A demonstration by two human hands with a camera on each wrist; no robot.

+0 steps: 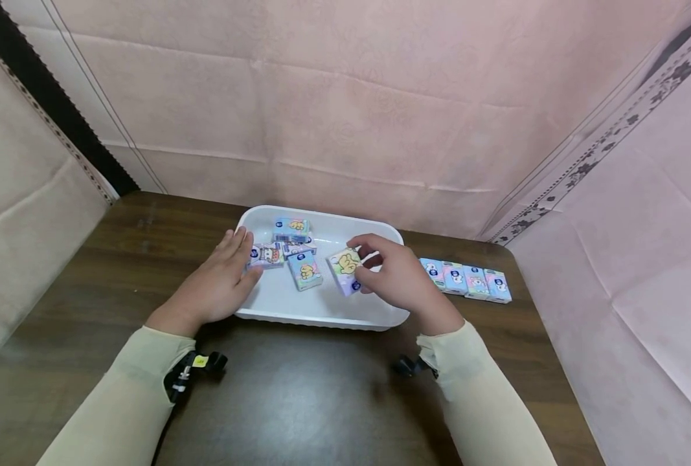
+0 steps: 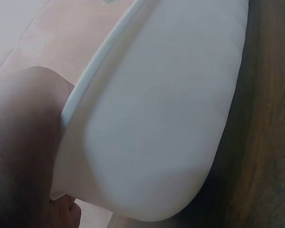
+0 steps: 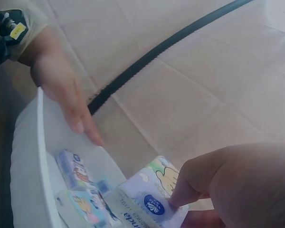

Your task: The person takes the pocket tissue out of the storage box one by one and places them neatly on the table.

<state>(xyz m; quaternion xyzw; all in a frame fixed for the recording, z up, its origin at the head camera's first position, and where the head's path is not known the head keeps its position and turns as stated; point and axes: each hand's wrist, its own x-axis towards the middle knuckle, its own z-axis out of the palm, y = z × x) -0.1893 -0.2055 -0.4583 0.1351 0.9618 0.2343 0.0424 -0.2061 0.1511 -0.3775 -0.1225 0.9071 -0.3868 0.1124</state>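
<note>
My right hand (image 1: 396,275) pinches a pocket tissue pack (image 1: 344,269) with a yellow cartoon figure over the right half of a white tray (image 1: 333,314). In the right wrist view this pack (image 3: 154,197) is tilted, its printed end toward the camera, the thumb on its face. My left hand (image 1: 217,285) rests on the tray's left rim, its fingers straight and pointing away from me. Beside those fingers lie a pink and purple tissue pack (image 1: 265,255) and several others, among them a blue pack (image 1: 305,270) and one at the back (image 1: 291,226).
Right of the tray, several tissue packs (image 1: 465,279) stand in a neat row on the brown wooden table (image 1: 298,388). Pale patterned cloth (image 1: 345,116) hangs behind and at both sides. Each wrist wears a black camera strap (image 1: 182,375).
</note>
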